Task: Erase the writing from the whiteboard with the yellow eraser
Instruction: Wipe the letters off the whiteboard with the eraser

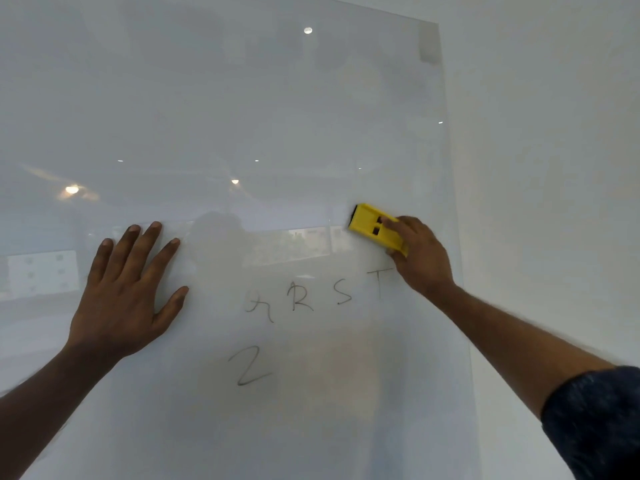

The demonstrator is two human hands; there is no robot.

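Note:
A glossy glass whiteboard [242, 116] fills most of the head view. Faint dark writing [311, 296] reads as a partly smeared letter, then R, S, T in a row, with a "2" [247, 367] below it. My right hand [420, 258] grips the yellow eraser [372, 226] and presses it against the board just above and right of the row, near the T. My left hand [130, 289] lies flat on the board with fingers spread, left of the writing.
The board's right edge [453, 202] runs down beside a plain white wall [554, 168]. Ceiling lights and room reflections show in the glass. A dark blue sleeve [599, 417] covers my right upper arm at the lower right.

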